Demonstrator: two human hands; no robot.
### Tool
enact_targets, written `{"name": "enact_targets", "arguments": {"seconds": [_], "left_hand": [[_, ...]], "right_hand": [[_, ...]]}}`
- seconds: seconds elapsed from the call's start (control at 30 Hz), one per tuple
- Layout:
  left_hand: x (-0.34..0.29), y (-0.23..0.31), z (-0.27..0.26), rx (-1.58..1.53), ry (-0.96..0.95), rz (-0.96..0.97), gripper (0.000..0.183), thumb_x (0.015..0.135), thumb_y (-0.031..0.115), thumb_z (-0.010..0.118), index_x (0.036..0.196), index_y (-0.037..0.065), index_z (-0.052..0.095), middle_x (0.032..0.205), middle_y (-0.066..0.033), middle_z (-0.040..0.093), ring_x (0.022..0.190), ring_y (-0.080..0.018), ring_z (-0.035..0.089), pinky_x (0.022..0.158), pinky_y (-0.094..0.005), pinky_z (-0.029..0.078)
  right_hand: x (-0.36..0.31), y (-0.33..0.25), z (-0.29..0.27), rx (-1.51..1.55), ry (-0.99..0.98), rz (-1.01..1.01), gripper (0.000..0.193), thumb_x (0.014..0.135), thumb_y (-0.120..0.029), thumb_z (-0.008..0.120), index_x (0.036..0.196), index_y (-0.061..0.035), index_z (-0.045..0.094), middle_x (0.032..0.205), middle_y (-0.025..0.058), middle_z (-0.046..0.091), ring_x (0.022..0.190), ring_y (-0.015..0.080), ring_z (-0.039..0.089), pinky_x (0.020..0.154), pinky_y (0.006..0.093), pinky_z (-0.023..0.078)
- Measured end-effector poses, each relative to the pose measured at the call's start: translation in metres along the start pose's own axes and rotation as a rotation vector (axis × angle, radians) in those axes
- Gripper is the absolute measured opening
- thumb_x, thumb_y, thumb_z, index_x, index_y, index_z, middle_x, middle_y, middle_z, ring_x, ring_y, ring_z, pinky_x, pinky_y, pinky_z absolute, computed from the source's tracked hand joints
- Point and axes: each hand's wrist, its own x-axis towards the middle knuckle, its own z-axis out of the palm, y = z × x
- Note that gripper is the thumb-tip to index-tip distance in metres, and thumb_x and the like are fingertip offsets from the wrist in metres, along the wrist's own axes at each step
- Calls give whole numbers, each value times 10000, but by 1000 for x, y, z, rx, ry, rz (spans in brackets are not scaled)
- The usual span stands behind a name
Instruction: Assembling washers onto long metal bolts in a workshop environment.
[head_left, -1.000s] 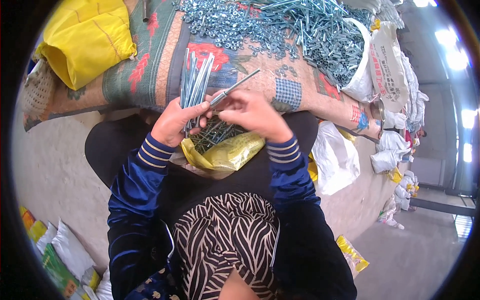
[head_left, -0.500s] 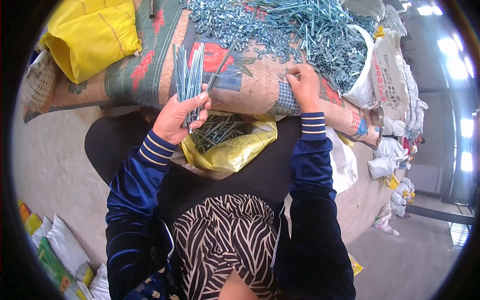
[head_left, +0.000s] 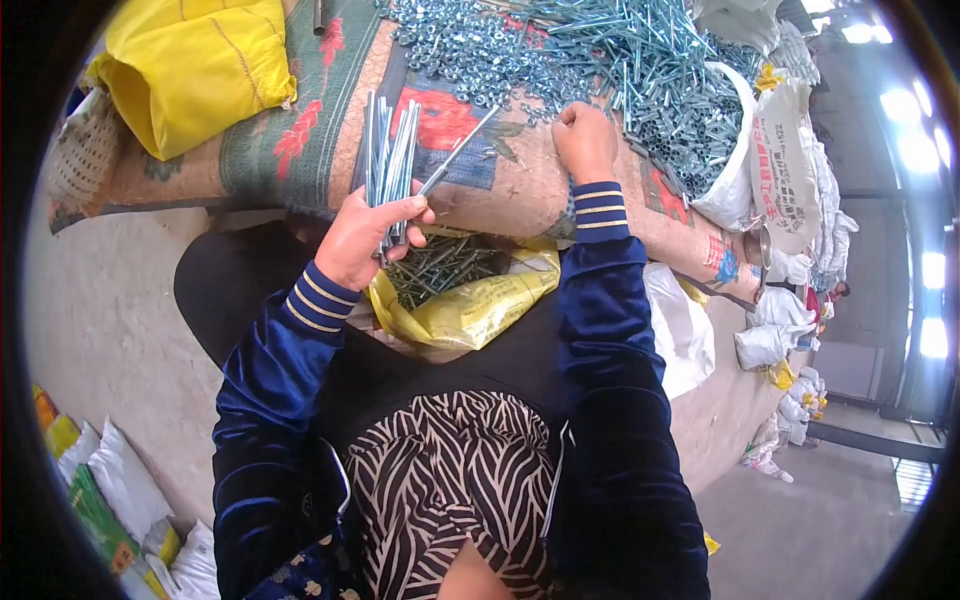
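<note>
My left hand (head_left: 362, 240) is closed round a bundle of long thin metal rods (head_left: 392, 150) standing nearly upright. One single rod (head_left: 462, 146) slants out to the right between its thumb and fingers, thicker at its lower part. At the near edge of the pile of small metal nuts (head_left: 465, 55), my right hand (head_left: 588, 148) has its fingers curled together; whatever they pinch is hidden. Below the left hand, a yellow bag (head_left: 490, 305) lies open in my lap with many finished-looking metal bolts (head_left: 450, 268) inside.
A patterned cloth (head_left: 255, 150) covers the work surface. Loose rods (head_left: 610, 40) and short metal sleeves (head_left: 685, 140) are heaped at the far right, beside a white sack (head_left: 740, 165). A yellow sack (head_left: 195, 75) lies far left; a small metal cup (head_left: 758, 246) hangs near the right edge.
My right hand has moved away from me and slightly left, up to the nuts, and its fingers have curled in. The left hand still holds the rods, barely shifted.
</note>
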Motion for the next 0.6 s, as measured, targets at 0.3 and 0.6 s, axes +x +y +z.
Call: {"name": "enact_targets", "arguments": {"seconds": [0.3, 0.6], "left_hand": [[-1, -3, 2, 62, -89, -69, 254, 840, 121, 630, 1046, 22, 518, 817, -82, 637, 584, -115, 618, 383, -193, 365], [-1, -1, 4, 60, -104, -82, 232, 846, 99, 609, 1042, 20, 514, 808, -84, 633, 578, -116, 621, 371, -190, 366]], "right_hand": [[-53, -42, -39, 1466, -270, 185, 149, 844, -4, 627, 980, 54, 642, 898, 126, 668, 791, 184, 670, 703, 253, 563], [-67, -60, -40, 1538, -175, 224, 205, 842, -15, 638, 1032, 62, 646, 920, 131, 674, 773, 156, 664, 720, 243, 553]]}}
